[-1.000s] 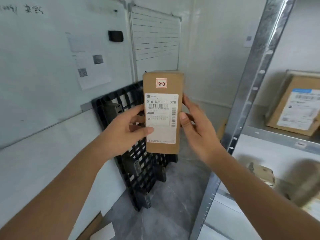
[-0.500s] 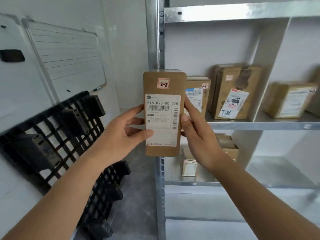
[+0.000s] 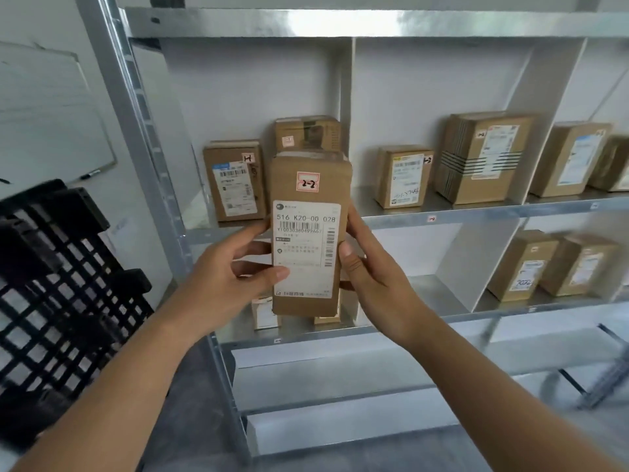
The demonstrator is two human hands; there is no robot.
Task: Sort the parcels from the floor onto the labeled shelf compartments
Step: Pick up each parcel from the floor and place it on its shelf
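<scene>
Metal shelf (image 3: 442, 212) ahead, boxes in rows. Left hand (image 3: 235, 270) and right hand (image 3: 367, 267) both gripping parcel (image 3: 309, 233) marked 2-2. Better to match tags first.

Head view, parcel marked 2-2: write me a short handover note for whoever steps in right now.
Left hand: grips the left edge of the 2-2 parcel, thumb on its label.
Right hand: grips the right edge.
The parcel is held upright in front of the metal shelf, not yet placed.
Done: several parcels already stand in the upper compartments, such as the striped box, and in the row below, such as the pair at right.
Left: find the compartment tagged 2-2 and set this parcel in. The shelf tags are too small to read here.
</scene>
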